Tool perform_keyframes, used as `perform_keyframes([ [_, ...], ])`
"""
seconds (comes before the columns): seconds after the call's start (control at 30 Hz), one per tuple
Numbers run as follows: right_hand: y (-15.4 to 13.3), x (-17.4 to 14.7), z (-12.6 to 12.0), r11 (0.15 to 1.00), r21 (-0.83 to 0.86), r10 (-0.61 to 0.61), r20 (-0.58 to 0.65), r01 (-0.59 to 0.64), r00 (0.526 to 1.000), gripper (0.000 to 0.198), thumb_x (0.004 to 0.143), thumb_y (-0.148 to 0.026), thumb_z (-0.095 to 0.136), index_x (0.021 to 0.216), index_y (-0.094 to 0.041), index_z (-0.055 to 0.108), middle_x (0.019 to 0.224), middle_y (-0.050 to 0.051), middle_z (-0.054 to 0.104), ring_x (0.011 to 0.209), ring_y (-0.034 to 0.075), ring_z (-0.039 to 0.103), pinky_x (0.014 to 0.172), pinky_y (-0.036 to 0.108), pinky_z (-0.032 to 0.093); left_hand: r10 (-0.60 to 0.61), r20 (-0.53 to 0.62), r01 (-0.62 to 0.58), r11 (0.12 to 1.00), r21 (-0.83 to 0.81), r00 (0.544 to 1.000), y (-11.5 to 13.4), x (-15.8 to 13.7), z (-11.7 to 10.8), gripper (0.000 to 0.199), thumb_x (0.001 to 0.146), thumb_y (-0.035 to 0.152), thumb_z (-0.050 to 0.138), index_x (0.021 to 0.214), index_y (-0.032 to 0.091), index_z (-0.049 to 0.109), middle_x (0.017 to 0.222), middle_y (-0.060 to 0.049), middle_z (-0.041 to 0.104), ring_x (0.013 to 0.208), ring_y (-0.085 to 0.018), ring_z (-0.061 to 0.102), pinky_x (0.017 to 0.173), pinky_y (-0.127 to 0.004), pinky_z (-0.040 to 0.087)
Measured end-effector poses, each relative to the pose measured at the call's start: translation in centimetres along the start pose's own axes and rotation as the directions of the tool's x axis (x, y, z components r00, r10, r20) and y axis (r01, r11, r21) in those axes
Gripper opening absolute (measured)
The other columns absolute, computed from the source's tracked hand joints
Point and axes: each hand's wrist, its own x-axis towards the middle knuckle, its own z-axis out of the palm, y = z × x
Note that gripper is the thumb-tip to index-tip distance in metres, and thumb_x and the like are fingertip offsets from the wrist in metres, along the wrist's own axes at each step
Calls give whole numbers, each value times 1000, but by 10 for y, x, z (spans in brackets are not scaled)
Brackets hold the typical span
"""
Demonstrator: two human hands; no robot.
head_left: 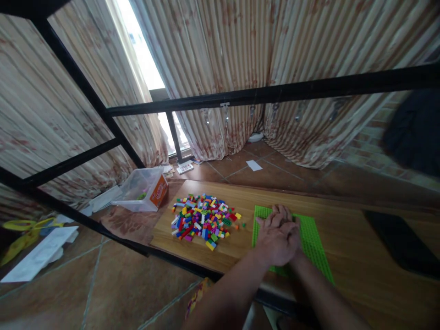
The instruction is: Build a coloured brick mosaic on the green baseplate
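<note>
My left hand point(273, 244) and my right hand point(292, 233) rest together, one overlapping the other, on a bright green studded baseplate point(314, 240). Their fingers look laid out flat across each other, with no brick seen in them. Parts of the fingers are hidden where the hands cross. To the left of the baseplate lies a spread-out heap of small multicoloured toy bricks point(202, 217). A few loose bricks sit between the heap and the baseplate. Both hands are apart from the heap.
The wooden table point(240, 259) carries a dark flat object point(402, 240) at right. A clear plastic box point(137, 188) with an orange label stands beyond its left end. Black metal bars point(268, 95) cross in front of the curtains point(227, 50). Papers point(254, 165) lie on the tiled floor.
</note>
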Motion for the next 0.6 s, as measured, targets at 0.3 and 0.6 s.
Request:
perform_keyframes([
  [0.3, -3, -2, -11, 999, -28, 32, 25, -31, 999, 69, 93, -44, 38, 153, -17, 17, 154, 15, 28, 143, 36, 19, 109, 63, 18, 14, -73, -20, 996, -88, 997, 1, -7, -1, 41, 89, 35, 42, 124, 21, 58, 140, -9, 46, 132, -29, 36, 114, -52, 27],
  [0.6, -14, 9, -18, 999, -42, 10, 88, -6, 996, 66, 93, -43, 37, 152, -16, 21, 150, 17, 36, 142, 38, 20, 109, 64, 11, -31, -64, 25, 995, -100, 997, 7, 1, -9, 46, 85, 31, 51, 128, 16, 56, 141, -13, 47, 133, -34, 34, 114, -57, 25],
])
